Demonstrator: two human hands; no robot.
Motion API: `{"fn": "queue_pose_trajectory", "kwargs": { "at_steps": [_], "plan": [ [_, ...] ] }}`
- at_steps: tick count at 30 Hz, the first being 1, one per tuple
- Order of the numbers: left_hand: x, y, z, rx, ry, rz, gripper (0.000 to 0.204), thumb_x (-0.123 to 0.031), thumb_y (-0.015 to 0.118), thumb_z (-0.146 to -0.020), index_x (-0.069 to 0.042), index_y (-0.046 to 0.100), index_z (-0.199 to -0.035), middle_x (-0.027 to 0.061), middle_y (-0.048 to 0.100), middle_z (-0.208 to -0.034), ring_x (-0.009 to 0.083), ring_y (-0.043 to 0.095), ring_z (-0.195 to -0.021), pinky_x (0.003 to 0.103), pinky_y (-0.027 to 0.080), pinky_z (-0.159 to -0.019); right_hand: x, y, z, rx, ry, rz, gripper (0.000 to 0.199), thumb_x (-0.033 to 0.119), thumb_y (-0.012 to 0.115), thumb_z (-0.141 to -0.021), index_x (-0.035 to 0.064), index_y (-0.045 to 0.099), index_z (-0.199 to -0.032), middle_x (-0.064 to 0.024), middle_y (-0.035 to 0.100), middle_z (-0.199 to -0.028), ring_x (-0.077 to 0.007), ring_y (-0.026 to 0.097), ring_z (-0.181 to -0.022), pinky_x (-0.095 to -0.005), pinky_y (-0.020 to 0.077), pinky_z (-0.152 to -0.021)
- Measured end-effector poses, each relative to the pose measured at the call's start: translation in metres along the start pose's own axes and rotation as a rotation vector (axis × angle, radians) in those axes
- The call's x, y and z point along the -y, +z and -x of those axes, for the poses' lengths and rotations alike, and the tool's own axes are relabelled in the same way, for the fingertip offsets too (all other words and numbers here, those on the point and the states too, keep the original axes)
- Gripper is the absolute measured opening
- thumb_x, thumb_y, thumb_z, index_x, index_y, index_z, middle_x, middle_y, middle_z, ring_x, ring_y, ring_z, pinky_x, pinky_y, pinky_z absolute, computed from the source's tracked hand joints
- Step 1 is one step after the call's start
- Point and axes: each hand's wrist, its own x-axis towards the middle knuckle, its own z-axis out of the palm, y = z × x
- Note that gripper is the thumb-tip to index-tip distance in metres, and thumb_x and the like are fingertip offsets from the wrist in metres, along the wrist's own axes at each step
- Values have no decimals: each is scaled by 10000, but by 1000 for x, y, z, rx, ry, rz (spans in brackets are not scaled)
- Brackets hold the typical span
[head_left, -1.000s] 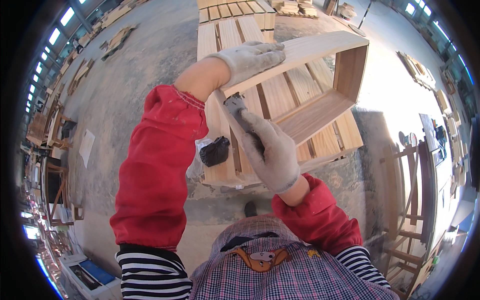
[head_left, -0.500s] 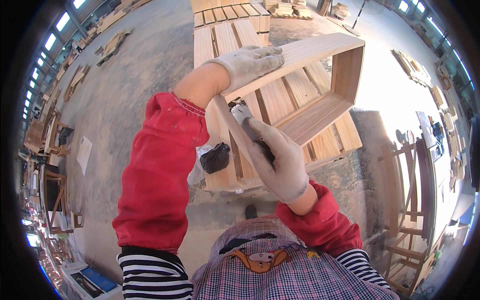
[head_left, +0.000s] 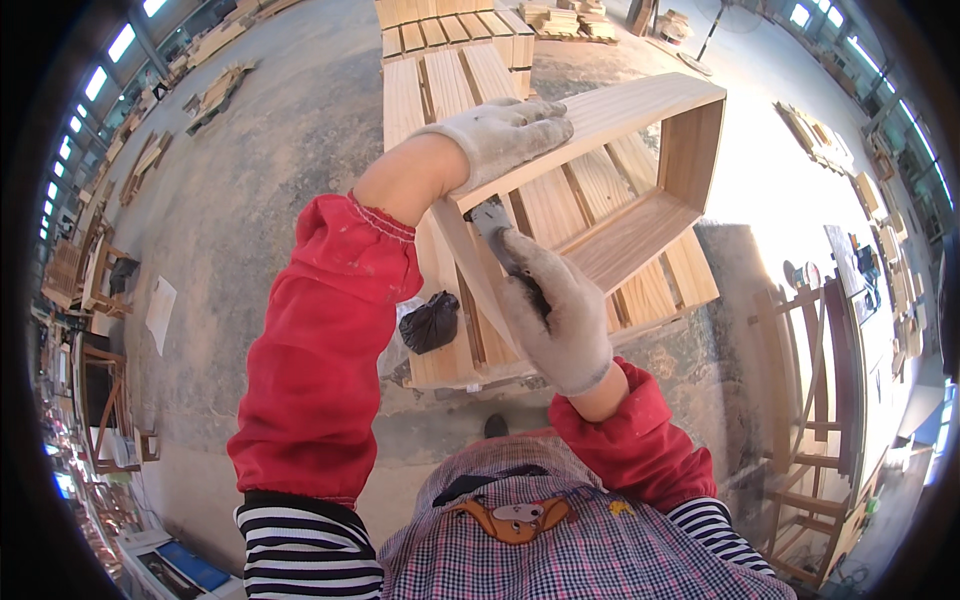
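A pale open wooden frame (head_left: 640, 104), like a box without top or bottom, stands tilted on slatted wood. My left hand (head_left: 505, 140), in a soiled white glove, lies on its upper board with fingers stretched out; the thumb is hidden. In my gloved right hand (head_left: 560, 320) is a flat tool that looks like a putty knife (head_left: 490, 222). Its dark-marked end touches or nearly touches the inside of the frame's near left corner, just below my left hand. My right fingers are wrapped round the handle, covering most of it.
Below the frame lies a slatted wooden stack (head_left: 460, 350), with a black plastic bag (head_left: 430, 322) on its near left part. More slatted crates (head_left: 455, 30) stand beyond. Wooden racks (head_left: 810, 400) are on the right, and a standing fan (head_left: 705, 50) is far off.
My right hand has shifted very slightly, and the tool's blade has turned so its face looks greyer. My left hand stays on the upper board; the frame hardly moves.
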Motion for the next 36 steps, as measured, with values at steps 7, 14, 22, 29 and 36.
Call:
{"fn": "queue_pose_trajectory", "kwargs": {
  "at_steps": [7, 14, 22, 29, 36],
  "plan": [
    [7, 0, 0, 3, -49, 84, 626, -537, 404, -907, -96, 435, -1351, 131, 453, -1359, 263, 411, -1254, 301, 294, -1056, 23, -15, -2, 158, 133, 36, 348, -6, 549, -812, -19, 553, -1159, -200, 627, -919, -280, 647, -797, -294, 494, -717],
    [9, -1, -5, 12, -33, 96, 647, -541, 433, -896, -78, 434, -1348, 126, 473, -1340, 249, 432, -1232, 294, 310, -1039, 38, -19, -8, 292, 125, 236, 344, 16, 539, -818, 12, 557, -1161, -196, 620, -880, -324, 631, -745, -335, 500, -671],
    [0, -3, -1, 13, -8, 102, 645, -531, 442, -893, -63, 444, -1337, 130, 483, -1329, 242, 449, -1214, 291, 317, -1032, 20, -11, -7, 135, 11, 181, 353, 48, 562, -805, 72, 549, -1157, -134, 591, -755, -313, 604, -638, -369, 486, -567],
    [0, -2, 1, 7, 7, 119, 618, -508, 442, -902, -58, 457, -1325, 136, 491, -1320, 244, 453, -1209, 287, 323, -1024, 9, -7, -5, 57, -7, 101, 322, 40, 575, -799, 72, 577, -1120, -131, 596, -778, -310, 601, -643, -362, 486, -580],
    [10, 6, -2, -69, 13, 37, 607, -529, 423, -898, -79, 480, -1301, 158, 528, -1266, 324, 477, -1168, 338, 358, -988, -13, -1, -4, -24, 18, 59, 308, 34, 575, -804, 55, 585, -1111, -144, 606, -798, -304, 607, -657, -352, 489, -590]
  ]
}}
